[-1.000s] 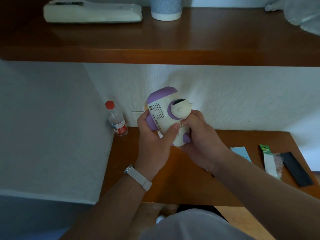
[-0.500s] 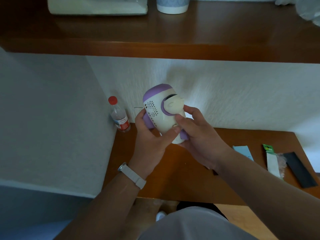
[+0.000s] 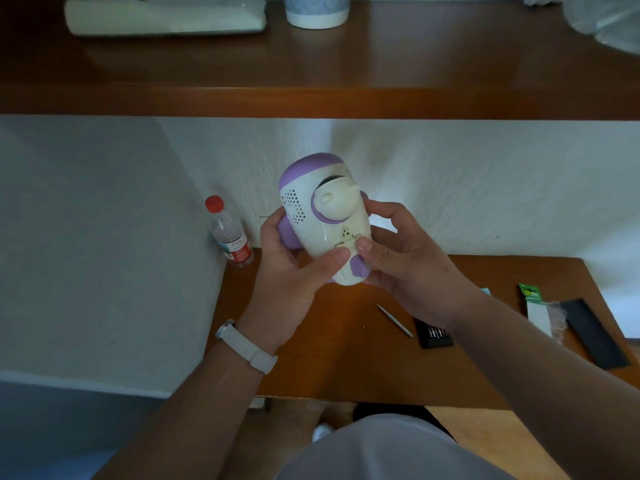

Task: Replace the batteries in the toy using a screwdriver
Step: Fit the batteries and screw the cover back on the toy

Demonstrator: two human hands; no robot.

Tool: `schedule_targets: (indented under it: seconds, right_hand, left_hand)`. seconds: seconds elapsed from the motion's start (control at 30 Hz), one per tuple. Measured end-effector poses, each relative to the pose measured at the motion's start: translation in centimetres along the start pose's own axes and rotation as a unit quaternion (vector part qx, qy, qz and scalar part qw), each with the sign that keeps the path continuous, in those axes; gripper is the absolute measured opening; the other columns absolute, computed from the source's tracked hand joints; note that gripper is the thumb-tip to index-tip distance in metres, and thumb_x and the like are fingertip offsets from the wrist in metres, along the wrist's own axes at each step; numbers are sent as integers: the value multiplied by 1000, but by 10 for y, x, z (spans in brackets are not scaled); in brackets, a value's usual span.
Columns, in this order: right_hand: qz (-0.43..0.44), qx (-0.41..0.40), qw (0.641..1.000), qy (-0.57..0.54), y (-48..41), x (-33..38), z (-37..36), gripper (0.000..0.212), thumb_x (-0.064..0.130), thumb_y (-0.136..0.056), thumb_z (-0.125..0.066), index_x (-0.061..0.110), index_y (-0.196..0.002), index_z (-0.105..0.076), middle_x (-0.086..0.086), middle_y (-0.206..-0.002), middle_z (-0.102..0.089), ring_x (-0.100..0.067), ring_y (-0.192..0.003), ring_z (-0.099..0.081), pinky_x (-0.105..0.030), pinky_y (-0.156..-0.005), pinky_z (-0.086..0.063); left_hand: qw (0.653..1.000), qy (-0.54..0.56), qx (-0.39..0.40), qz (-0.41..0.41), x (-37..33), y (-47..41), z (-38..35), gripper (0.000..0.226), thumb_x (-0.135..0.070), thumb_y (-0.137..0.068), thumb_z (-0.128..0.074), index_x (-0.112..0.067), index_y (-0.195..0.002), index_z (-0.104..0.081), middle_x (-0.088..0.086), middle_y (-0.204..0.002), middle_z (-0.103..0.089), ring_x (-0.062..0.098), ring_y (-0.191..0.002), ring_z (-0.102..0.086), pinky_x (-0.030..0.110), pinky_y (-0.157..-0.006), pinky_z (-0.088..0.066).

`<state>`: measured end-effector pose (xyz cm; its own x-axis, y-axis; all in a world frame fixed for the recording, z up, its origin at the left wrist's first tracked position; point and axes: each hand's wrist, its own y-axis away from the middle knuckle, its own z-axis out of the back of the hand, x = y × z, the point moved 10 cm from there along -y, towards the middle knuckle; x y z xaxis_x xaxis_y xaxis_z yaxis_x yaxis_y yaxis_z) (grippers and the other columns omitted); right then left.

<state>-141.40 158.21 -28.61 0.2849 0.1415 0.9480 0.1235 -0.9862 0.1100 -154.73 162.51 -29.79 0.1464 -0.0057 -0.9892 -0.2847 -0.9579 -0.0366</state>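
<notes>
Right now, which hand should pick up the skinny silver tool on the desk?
Right, probably. The right hand is nearer the silver tool; the left hand wraps the toy and could hold it alone.

At frame centre both hands hold a white and purple toy (image 3: pixel 323 220) above the wooden worktop (image 3: pixel 346 358). The left hand (image 3: pixel 291 271) wraps its side, thumb on the lower body; the right hand (image 3: pixel 405 261) cups the other side, thumb beside the left thumb. A thin screwdriver (image 3: pixel 394 320) lies below them, near a black bit case (image 3: pixel 433 336). A red-capped bottle (image 3: pixel 228 233) stands at centre left.
</notes>
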Motion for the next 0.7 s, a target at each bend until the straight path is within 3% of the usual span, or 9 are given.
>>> schedule_targets:
  seconds: [0.7]
  right_hand:
    - [0,-25,1000,1,-1,4,1,66,35,-76,-77,26,-132,-44,-12,-128,-64,-30,-113,-66,-41,-85,-58]
  left_hand:
    - [999,-17,26,8,-6,-6,-2,96,-34,-68,-81,-16,-148,-31,6,-142,-54,26,-128,-59,46,-96,-57]
